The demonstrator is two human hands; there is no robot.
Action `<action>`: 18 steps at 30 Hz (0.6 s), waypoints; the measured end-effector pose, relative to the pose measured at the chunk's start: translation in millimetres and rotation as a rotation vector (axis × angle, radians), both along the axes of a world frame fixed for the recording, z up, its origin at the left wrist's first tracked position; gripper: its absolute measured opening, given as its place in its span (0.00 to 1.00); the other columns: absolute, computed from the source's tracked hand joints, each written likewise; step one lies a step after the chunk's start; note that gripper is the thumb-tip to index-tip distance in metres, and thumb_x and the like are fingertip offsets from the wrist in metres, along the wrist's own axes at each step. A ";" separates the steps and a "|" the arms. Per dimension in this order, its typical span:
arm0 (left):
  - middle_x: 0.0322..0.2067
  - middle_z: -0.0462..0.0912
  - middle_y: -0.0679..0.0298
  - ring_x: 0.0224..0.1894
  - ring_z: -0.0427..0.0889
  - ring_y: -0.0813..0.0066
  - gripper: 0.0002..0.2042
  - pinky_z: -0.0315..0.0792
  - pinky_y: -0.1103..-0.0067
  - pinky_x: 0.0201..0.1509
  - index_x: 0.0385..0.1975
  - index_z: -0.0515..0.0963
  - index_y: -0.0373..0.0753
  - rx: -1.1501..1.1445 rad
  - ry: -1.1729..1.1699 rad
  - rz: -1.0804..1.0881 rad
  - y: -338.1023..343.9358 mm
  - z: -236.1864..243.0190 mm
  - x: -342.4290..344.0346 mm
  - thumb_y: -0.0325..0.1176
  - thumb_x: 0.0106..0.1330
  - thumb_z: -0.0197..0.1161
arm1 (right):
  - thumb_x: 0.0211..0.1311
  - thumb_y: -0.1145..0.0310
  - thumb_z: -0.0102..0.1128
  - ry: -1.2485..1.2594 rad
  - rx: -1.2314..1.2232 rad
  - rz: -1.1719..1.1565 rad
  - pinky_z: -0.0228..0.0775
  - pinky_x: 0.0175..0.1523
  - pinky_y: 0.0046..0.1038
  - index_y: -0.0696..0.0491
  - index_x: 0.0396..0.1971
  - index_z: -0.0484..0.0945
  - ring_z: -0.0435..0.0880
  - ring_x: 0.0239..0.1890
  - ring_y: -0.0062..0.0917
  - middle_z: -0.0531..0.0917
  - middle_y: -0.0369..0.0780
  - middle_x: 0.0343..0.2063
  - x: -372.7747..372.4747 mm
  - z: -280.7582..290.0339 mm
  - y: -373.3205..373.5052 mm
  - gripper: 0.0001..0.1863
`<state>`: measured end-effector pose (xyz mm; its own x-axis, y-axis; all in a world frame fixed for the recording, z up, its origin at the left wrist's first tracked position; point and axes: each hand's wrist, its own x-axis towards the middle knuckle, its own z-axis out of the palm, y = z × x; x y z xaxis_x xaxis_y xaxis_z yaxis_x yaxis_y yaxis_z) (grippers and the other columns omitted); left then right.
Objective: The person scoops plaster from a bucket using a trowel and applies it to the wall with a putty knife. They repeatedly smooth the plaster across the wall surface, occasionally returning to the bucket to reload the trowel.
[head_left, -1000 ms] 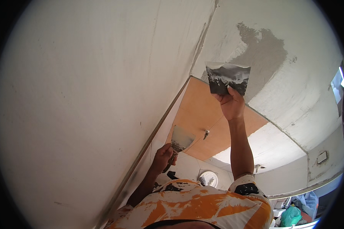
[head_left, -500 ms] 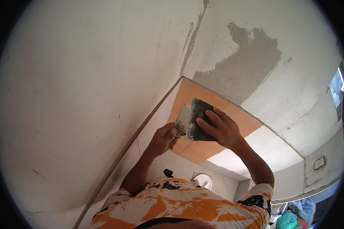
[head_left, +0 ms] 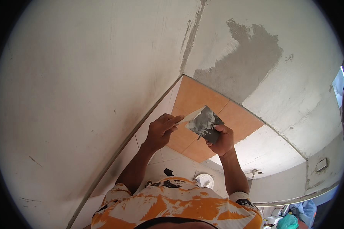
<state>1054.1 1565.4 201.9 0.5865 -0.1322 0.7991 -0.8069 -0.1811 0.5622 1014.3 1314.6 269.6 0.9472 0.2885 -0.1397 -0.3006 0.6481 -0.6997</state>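
In my right hand [head_left: 222, 140] is a black, flat, rectangular putty spreader [head_left: 207, 131], tilted so that its face shows, smeared with pale grey-white putty. My thumb presses on that face near the corner, with the other fingers behind it. My left hand [head_left: 161, 131] is closed round a putty knife, its index finger stretched along toward the blade. The pale putty knife blade [head_left: 193, 116] meets the spreader's upper left edge; its handle is hidden by my fingers. Both tools are in front of the orange tiles [head_left: 191, 95].
A plastered wall [head_left: 72, 95] rises on the left. Another wall [head_left: 305, 68] on the right carries a grey rough patch [head_left: 250, 57]. Below, on the tiled floor, stands a round white container [head_left: 205, 181]. Bags, one of them green [head_left: 288, 221], lie at the lower right.
My right hand has turned over and lowered, so the spreader now shows its putty-covered face. My left hand has come slightly up, its blade now against the spreader's edge.
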 end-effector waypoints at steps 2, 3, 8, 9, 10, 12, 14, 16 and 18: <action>0.31 0.81 0.64 0.34 0.82 0.70 0.22 0.78 0.77 0.37 0.57 0.80 0.47 0.174 -0.063 0.096 2.9 -0.1 -4.1 0.24 0.60 0.67 | 0.60 0.67 0.52 -0.020 0.027 -0.045 0.74 0.19 0.29 0.55 0.52 0.75 0.86 0.27 0.31 0.85 0.41 0.36 5.1 -1.5 -1.2 0.20; 0.31 0.80 0.64 0.34 0.82 0.70 0.22 0.78 0.76 0.37 0.57 0.80 0.49 0.221 -0.067 0.141 4.7 0.1 -3.8 0.25 0.60 0.67 | 0.61 0.66 0.52 -0.032 0.040 -0.080 0.73 0.18 0.28 0.55 0.51 0.75 0.86 0.26 0.31 0.85 0.41 0.35 9.1 -2.3 -4.4 0.19; 0.32 0.81 0.63 0.34 0.82 0.69 0.22 0.77 0.73 0.36 0.58 0.79 0.51 0.567 0.110 0.392 13.4 -4.6 -17.2 0.29 0.62 0.67 | 0.62 0.69 0.53 -0.223 0.193 0.012 0.77 0.20 0.24 0.57 0.48 0.77 0.88 0.30 0.28 0.87 0.44 0.37 34.6 5.4 -39.1 0.16; 0.33 0.81 0.63 0.35 0.82 0.69 0.20 0.77 0.73 0.37 0.57 0.79 0.50 0.533 0.218 0.347 15.2 -10.9 -23.7 0.30 0.64 0.66 | 0.64 0.69 0.52 -0.247 0.140 -0.086 0.79 0.23 0.25 0.57 0.49 0.77 0.88 0.32 0.29 0.87 0.45 0.38 46.2 7.1 -33.5 0.15; 0.34 0.82 0.62 0.35 0.83 0.68 0.19 0.77 0.73 0.37 0.57 0.79 0.48 0.498 0.326 0.302 17.2 -21.0 -29.8 0.30 0.65 0.65 | 0.65 0.69 0.51 -0.270 0.087 -0.182 0.81 0.27 0.26 0.57 0.49 0.76 0.88 0.34 0.30 0.86 0.45 0.39 59.6 10.6 -23.1 0.15; 0.36 0.83 0.61 0.37 0.83 0.65 0.17 0.77 0.73 0.40 0.57 0.79 0.44 0.418 0.521 0.192 18.3 -45.0 -42.1 0.32 0.68 0.63 | 0.70 0.70 0.46 -0.345 0.044 -0.269 0.86 0.42 0.37 0.60 0.49 0.74 0.87 0.41 0.34 0.85 0.46 0.42 104.4 -1.9 -16.6 0.14; 0.35 0.83 0.58 0.38 0.83 0.62 0.16 0.76 0.70 0.44 0.57 0.78 0.43 0.362 0.673 0.091 17.3 -75.7 -59.5 0.34 0.71 0.60 | 0.69 0.73 0.47 -0.244 0.026 -0.472 0.86 0.44 0.38 0.61 0.50 0.70 0.86 0.41 0.38 0.82 0.48 0.44 158.6 -24.7 5.5 0.13; 0.36 0.83 0.56 0.39 0.84 0.60 0.17 0.75 0.68 0.46 0.57 0.78 0.42 0.327 0.786 0.040 18.5 -103.9 -74.1 0.36 0.71 0.59 | 0.68 0.74 0.47 -0.146 0.056 -0.534 0.86 0.43 0.41 0.61 0.51 0.67 0.85 0.40 0.42 0.79 0.50 0.45 206.1 -44.3 23.8 0.14; 0.38 0.84 0.54 0.41 0.84 0.58 0.17 0.75 0.68 0.49 0.57 0.78 0.40 0.299 0.900 0.014 22.7 -127.2 -87.9 0.37 0.71 0.59 | 0.68 0.74 0.46 -0.075 0.017 -0.632 0.86 0.43 0.43 0.62 0.50 0.68 0.85 0.40 0.43 0.79 0.52 0.45 238.7 -56.7 37.9 0.14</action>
<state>966.2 1588.1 74.7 0.9690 -0.2462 -0.0197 -0.0897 -0.4250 0.9007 1253.0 1352.4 212.9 0.9424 -0.3280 -0.0663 0.1933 0.6953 -0.6922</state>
